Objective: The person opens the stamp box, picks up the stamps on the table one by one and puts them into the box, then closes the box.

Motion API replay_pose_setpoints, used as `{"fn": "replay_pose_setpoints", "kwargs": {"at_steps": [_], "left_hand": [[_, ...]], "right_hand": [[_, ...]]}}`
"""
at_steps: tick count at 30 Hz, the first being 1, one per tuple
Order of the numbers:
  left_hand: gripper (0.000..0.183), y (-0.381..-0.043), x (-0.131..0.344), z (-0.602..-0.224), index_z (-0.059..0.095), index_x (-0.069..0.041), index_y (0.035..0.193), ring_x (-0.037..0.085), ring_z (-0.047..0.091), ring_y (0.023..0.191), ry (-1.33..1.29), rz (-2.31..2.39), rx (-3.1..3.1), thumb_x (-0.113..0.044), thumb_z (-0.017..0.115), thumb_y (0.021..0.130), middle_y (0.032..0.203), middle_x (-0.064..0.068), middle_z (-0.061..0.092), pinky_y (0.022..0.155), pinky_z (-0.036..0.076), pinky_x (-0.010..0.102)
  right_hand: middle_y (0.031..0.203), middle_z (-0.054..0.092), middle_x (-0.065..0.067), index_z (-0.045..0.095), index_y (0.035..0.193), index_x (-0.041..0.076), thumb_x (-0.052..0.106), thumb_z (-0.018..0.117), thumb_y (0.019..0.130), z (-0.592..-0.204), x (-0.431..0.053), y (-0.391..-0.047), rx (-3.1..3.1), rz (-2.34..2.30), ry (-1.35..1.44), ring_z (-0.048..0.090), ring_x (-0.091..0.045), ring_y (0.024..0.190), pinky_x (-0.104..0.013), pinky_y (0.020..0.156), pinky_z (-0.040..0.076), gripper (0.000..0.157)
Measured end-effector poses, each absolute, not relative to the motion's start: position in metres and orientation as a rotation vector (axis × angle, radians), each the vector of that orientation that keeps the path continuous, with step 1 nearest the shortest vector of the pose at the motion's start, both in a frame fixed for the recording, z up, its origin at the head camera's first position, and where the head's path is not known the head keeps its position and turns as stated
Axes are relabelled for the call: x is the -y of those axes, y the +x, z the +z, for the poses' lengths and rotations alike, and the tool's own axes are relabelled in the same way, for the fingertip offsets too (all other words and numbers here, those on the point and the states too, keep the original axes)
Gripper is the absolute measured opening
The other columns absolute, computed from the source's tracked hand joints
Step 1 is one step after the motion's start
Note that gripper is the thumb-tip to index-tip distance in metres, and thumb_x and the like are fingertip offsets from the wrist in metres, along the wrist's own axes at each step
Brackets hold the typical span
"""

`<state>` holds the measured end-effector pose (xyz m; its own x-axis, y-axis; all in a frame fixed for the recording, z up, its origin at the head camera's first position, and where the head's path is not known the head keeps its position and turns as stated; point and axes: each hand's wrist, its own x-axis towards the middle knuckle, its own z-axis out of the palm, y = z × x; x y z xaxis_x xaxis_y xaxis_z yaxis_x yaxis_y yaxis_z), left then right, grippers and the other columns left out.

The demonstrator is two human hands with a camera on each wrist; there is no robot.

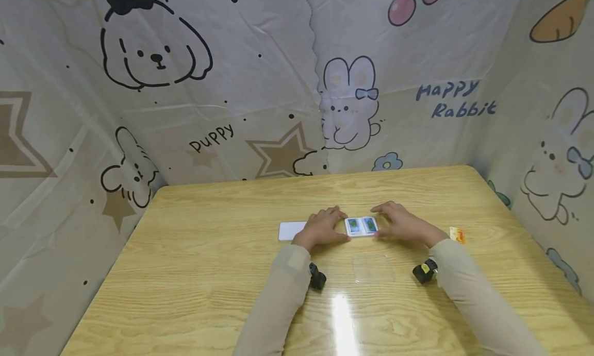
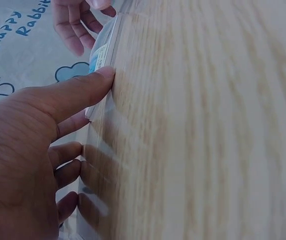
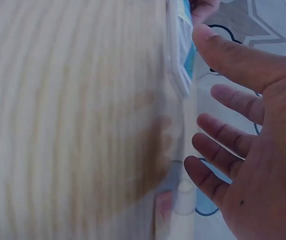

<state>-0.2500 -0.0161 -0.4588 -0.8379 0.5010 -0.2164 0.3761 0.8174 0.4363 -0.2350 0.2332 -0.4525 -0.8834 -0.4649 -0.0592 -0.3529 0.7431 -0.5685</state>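
Observation:
A flat white case with two small blue-and-green pictured pieces side by side lies on the wooden table. At its left end is my left hand. The left thumb presses the case's near edge in the left wrist view, with the index finger bent behind its left end. My right hand is at the right end, fingers spread and relaxed. Its thumb tip overlaps the near right corner in the head view. Partly behind the left hand, a plain white rectangular piece lies flat.
A clear, thin plastic piece lies in front of the case. Beyond the right wrist is a small orange-and-yellow card. Patterned cloth hangs behind the table and along its sides.

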Motion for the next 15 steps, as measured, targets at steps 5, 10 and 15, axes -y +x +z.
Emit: {"fn": "replay_pose_setpoints", "kwargs": {"at_steps": [5,10,15], "left_hand": [[0.063,-0.250,0.016,-0.458,0.046,-0.025,0.142,0.024,0.029,0.145,0.677,0.546,-2.680,-0.049,0.066,0.088,0.161,0.004,0.023,0.118,0.025,0.047],[0.065,-0.249,0.017,-0.455,0.045,-0.024,0.143,0.026,0.028,0.146,0.673,0.554,-2.664,-0.049,0.066,0.087,0.162,0.004,0.021,0.118,0.023,0.048],[0.062,-0.250,0.023,-0.454,0.044,-0.018,0.145,0.026,0.030,0.146,0.644,0.719,-2.600,-0.043,0.063,0.092,0.159,0.005,0.029,0.119,0.024,0.045]], "right_hand": [[0.139,0.043,-0.029,0.047,0.136,-0.003,0.028,0.074,0.085,-0.448,-0.243,-0.233,-2.764,-0.819,-0.633,0.043,-0.047,0.124,-0.062,0.102,0.038,0.065],[0.137,0.044,-0.031,0.047,0.136,-0.005,0.031,0.072,0.086,-0.444,-0.256,-0.229,-2.775,-0.817,-0.608,0.042,-0.049,0.124,-0.063,0.101,0.038,0.066],[0.136,0.043,-0.032,0.047,0.135,-0.007,0.032,0.071,0.087,-0.440,-0.272,-0.223,-2.783,-0.790,-0.553,0.043,-0.050,0.124,-0.063,0.101,0.038,0.067]]}}
